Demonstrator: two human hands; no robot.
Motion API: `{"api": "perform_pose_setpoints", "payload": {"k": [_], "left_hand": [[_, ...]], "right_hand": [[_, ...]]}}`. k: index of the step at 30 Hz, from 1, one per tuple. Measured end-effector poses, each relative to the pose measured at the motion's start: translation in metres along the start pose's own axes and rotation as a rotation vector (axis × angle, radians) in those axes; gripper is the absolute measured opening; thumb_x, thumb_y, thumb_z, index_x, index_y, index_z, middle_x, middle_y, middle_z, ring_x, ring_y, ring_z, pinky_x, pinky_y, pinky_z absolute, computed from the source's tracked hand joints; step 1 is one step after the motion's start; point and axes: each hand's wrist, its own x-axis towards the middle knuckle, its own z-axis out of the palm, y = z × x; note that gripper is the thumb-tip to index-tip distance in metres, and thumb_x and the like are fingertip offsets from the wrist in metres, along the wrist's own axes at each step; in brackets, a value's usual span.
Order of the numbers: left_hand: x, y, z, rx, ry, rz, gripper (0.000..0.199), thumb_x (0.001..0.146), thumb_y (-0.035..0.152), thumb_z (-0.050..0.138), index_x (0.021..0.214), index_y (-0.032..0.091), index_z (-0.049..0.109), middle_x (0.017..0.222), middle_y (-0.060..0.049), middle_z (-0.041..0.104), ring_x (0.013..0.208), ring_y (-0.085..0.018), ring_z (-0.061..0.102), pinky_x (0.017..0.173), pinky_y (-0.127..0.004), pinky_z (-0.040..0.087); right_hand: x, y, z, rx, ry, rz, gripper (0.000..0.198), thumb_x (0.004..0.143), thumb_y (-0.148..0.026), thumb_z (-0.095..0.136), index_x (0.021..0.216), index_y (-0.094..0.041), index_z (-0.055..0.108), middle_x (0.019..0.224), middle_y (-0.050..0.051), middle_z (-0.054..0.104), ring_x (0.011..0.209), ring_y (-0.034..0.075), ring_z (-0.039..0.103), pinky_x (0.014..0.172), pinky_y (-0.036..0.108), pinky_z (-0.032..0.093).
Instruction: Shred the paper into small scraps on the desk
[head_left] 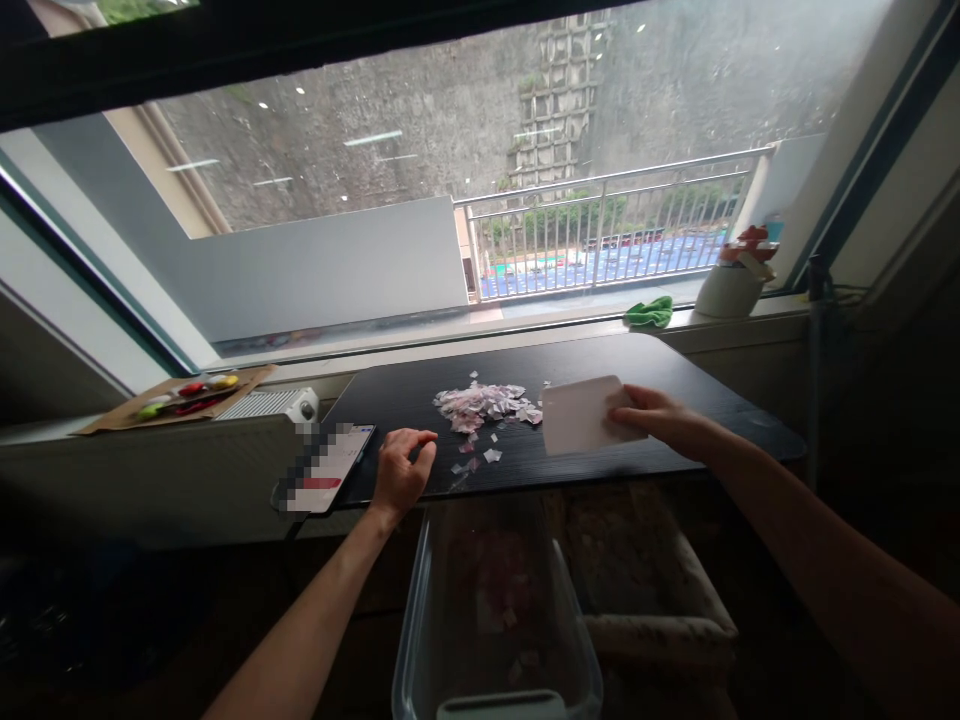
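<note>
My right hand (656, 415) grips a flat white rectangular sheet with rounded corners (581, 418), thumb on its near face. The sheet is held tilted above the dark table (675, 375), just right of a pile of small pinkish-white paper pieces (484, 403). To the pile's left, my left hand (405, 468) is at the table's near edge, fingers curled in, with nothing visible in them. A few loose paper pieces (493, 455) lie in front of the pile. Below the table edge stands a clear plastic bin (409, 610) with some paper bits inside.
A phone (337, 465) lies at the table's left edge. Further left, a cardboard piece with colourful items (180, 398) rests above a radiator (274, 405). A green cloth (649, 313) and a spray bottle (729, 288) stand on the sill. Beside the bin is another container (660, 628).
</note>
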Motion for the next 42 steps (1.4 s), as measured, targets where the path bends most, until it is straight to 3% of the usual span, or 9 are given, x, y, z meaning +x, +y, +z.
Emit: {"api": "perform_pose_setpoints", "payload": {"k": [3,5,10,14,20,25,30,42], "left_hand": [[-0.003,0.007,0.001,0.145,-0.025,0.078,0.020,0.078,0.030,0.052,0.081,0.022,0.070,0.090,-0.006,0.067,0.098,-0.026,0.058,0.100,-0.048,0.039],[-0.007,0.017,0.002,0.230,-0.085,0.175,0.018,0.078,0.026,0.054,0.085,0.022,0.071,0.090,-0.006,0.065,0.105,-0.027,0.056,0.109,-0.055,0.026],[-0.015,0.041,0.012,0.248,-0.221,0.307,0.020,0.084,0.023,0.054,0.096,0.024,0.070,0.095,-0.005,0.063,0.113,-0.026,0.051,0.113,-0.060,0.014],[-0.017,0.046,0.020,0.256,-0.314,0.318,0.021,0.084,0.022,0.054,0.098,0.026,0.070,0.097,-0.005,0.061,0.115,-0.027,0.049,0.111,-0.065,0.014],[-0.016,0.051,0.021,0.254,-0.302,0.301,0.014,0.082,0.023,0.056,0.089,0.024,0.069,0.096,-0.005,0.061,0.114,-0.027,0.050,0.111,-0.065,0.014],[-0.013,0.059,0.026,0.224,-0.310,0.283,0.013,0.081,0.024,0.059,0.088,0.023,0.069,0.097,-0.006,0.063,0.114,-0.027,0.050,0.111,-0.064,0.014],[-0.006,0.064,0.037,0.159,-0.335,0.172,0.012,0.081,0.028,0.061,0.088,0.023,0.069,0.096,-0.004,0.064,0.112,-0.026,0.052,0.110,-0.064,0.017],[0.003,0.068,0.045,0.142,-0.395,0.065,0.007,0.075,0.028,0.066,0.079,0.023,0.071,0.094,-0.004,0.066,0.104,-0.026,0.053,0.104,-0.059,0.028]], "right_hand": [[0.006,-0.003,0.029,-0.105,0.062,-0.111,0.022,0.066,-0.028,0.068,0.084,-0.019,0.062,0.077,0.003,0.068,0.068,0.017,0.062,0.061,0.028,0.051],[0.007,-0.008,0.048,-0.217,0.083,-0.178,0.016,0.068,-0.027,0.065,0.080,-0.019,0.058,0.071,0.000,0.064,0.065,0.015,0.059,0.058,0.027,0.049],[0.001,-0.021,0.075,-0.387,0.094,-0.245,0.006,0.071,-0.023,0.057,0.075,-0.021,0.052,0.071,0.000,0.060,0.065,0.014,0.055,0.059,0.026,0.044],[-0.007,-0.024,0.068,-0.483,0.099,-0.239,0.006,0.072,-0.022,0.056,0.077,-0.021,0.054,0.071,0.000,0.062,0.065,0.015,0.056,0.060,0.026,0.043],[-0.019,-0.028,0.053,-0.489,0.162,-0.248,0.005,0.071,-0.020,0.059,0.075,-0.021,0.056,0.068,0.001,0.063,0.061,0.014,0.055,0.057,0.025,0.043],[-0.016,-0.022,0.055,-0.483,0.167,-0.267,0.005,0.070,-0.023,0.057,0.073,-0.021,0.054,0.065,-0.001,0.060,0.059,0.013,0.053,0.054,0.025,0.042],[-0.011,-0.012,0.052,-0.463,0.162,-0.252,0.008,0.069,-0.025,0.058,0.075,-0.021,0.056,0.066,-0.001,0.060,0.059,0.013,0.053,0.054,0.025,0.042],[-0.015,-0.018,0.061,-0.499,0.176,-0.174,0.006,0.069,-0.022,0.056,0.070,-0.021,0.051,0.067,0.000,0.059,0.060,0.013,0.053,0.053,0.023,0.041]]}}
